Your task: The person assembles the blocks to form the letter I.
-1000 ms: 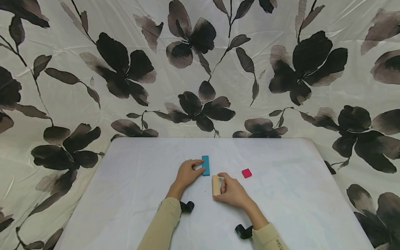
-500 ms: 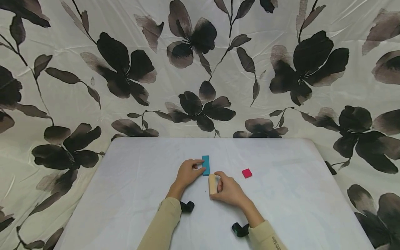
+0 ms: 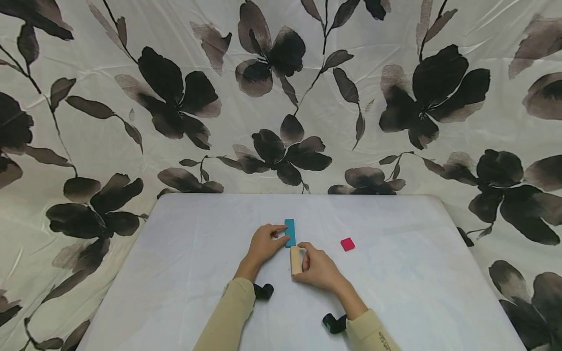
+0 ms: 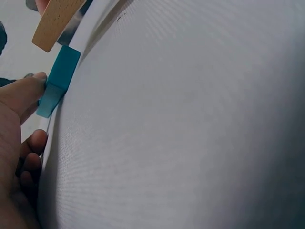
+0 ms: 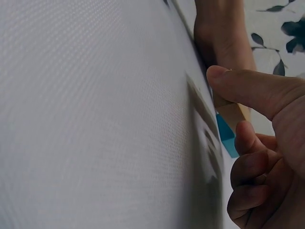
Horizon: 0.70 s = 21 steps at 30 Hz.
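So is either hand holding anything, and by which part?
The right hand pinches the wooden block by its two ends. The left hand touches the blue block on its left side; whether it grips can't be told.

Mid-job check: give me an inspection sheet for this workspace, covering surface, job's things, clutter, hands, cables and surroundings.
Surface: white table; small dark mark in the left wrist view.
Job's things: blue block lies lengthwise away from the person; wooden block is off its near end, contact between them unclear.
Clutter: red block, apart on the right, untouched; otherwise nothing seen.
Hands: left hand holds the blue block by thumb and finger; right hand pinches the wooden block near its ends.
Cables: nothing seen.
Surroundings: floral cloth behind the table and at both sides.
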Tool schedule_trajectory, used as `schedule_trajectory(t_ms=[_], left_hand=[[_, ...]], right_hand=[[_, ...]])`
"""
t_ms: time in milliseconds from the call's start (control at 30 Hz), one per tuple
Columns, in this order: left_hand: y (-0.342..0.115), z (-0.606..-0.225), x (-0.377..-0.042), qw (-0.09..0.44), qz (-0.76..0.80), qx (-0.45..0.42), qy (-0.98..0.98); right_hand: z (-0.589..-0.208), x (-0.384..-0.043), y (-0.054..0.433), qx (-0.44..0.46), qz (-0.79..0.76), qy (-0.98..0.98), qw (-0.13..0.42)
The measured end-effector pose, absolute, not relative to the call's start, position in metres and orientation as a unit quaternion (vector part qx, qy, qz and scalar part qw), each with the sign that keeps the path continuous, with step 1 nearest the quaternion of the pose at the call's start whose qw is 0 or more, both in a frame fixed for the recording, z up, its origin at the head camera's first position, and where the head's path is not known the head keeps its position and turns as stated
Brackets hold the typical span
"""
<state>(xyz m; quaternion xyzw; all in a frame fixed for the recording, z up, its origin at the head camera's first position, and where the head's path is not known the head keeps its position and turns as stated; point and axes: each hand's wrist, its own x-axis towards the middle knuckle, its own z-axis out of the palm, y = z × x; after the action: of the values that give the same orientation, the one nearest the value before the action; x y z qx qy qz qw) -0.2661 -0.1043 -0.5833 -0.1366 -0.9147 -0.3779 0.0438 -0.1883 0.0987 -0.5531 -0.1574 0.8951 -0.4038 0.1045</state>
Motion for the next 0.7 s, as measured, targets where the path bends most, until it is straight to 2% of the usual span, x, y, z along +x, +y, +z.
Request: schedule_trajectory(t_ms=[267,700], left_hand=[[-0.1034,-0.5838,-0.2644,0.027,-0.383,-0.124,-0.915],[-0.1052,-0.5844,-0.2665,0.044,-0.381,-0.134,-0.914]], right_hand=[[-0.5554,-0.1883,0.0959,-0.162,-0.409,0.892,0.105],[-0.5572,-0.1915,0.0919,-0.172,-0.407,0.892,0.098]])
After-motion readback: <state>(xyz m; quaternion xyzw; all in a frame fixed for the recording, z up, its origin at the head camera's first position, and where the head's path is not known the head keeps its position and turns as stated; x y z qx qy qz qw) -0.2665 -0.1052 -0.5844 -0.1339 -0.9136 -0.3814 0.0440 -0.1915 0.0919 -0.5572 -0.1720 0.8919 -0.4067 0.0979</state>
